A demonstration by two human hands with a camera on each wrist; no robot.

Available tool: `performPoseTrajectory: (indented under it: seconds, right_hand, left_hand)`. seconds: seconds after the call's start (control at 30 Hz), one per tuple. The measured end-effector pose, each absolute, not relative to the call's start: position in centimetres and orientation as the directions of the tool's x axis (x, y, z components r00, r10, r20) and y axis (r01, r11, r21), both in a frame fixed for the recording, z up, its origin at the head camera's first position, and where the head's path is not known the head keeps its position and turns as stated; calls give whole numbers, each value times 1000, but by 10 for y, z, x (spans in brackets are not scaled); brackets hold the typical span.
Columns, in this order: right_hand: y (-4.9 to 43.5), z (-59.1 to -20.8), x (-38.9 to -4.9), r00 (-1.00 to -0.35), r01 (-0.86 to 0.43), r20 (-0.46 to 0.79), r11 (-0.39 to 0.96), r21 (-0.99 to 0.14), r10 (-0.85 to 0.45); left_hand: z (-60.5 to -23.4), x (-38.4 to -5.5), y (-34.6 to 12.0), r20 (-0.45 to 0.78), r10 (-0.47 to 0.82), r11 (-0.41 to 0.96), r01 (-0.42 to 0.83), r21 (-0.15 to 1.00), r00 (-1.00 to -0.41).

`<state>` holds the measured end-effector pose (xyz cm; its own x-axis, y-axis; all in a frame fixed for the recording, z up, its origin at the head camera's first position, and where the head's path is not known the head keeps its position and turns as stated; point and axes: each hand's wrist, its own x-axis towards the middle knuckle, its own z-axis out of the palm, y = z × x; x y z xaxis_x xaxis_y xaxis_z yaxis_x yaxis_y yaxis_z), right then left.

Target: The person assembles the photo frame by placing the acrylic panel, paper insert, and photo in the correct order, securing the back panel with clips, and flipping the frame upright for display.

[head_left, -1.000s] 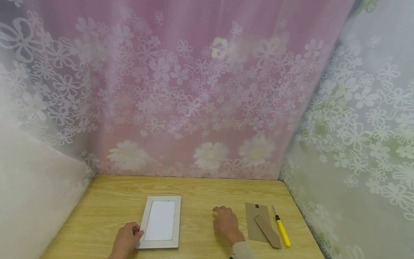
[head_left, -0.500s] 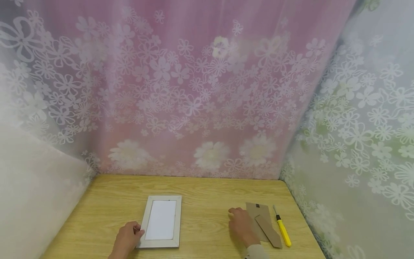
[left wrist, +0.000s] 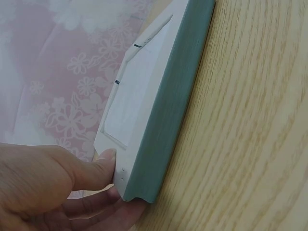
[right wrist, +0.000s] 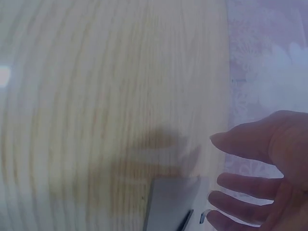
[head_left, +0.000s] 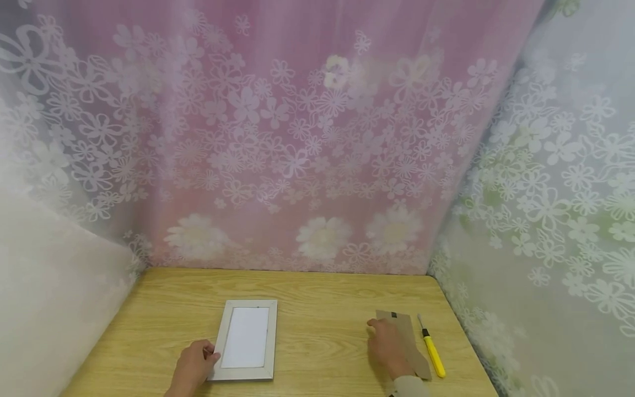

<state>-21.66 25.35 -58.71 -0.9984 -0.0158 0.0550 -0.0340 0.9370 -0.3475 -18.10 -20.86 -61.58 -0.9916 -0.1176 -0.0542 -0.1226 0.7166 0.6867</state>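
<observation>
A white-backed picture frame (head_left: 248, 374) lies face down on the table, a white sheet (head_left: 246, 337) showing inside its rim. My left hand (head_left: 190, 365) pinches its near left corner; in the left wrist view the thumb (left wrist: 98, 173) presses the back of the frame, fingers at the end of its green side (left wrist: 166, 120). Over to the right, my right hand (head_left: 389, 346) hovers above a brown backing board (head_left: 404, 326) with its fingers spread, holding nothing. In the right wrist view the fingers (right wrist: 245, 185) are apart from the board (right wrist: 163, 202). The hand partly covers the board's stand leg (head_left: 421, 366).
A screwdriver (head_left: 434, 354) with a yellow handle lies right of the backing board, near the right edge of the wooden table (head_left: 317, 298). Floral curtains (head_left: 317, 165) hang behind the table and along both sides.
My right hand has moved right, from the bare table beside the backing board to over it, now hiding part of its stand leg. The left hand and picture frame stay in place.
</observation>
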Motion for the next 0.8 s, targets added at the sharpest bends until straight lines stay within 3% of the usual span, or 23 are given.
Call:
performPoseTrajectory:
  seconds: [0.13, 0.3, 0.63, 0.8]
  right_hand:
    - [263, -586, -221, -1000, -28, 19, 947, -320, -24]
    - [275, -590, -219, -991, -92, 119, 958, -273, -61]
    - [302, -598, -212, -988, -51, 154, 962, -269, -9]
    - [309, -594, -209, -994, 0, 108, 968, -250, 28]
  left_hand:
    - [-615, -180, -208, -55, -124, 715, -127, 688, -991]
    - [-614, -180, -207, -65, -122, 709, -133, 692, -990]
    - [-615, -179, -207, -56, -126, 706, -130, 696, -990]
    - [-615, -180, -207, -53, -128, 709, -129, 693, -990]
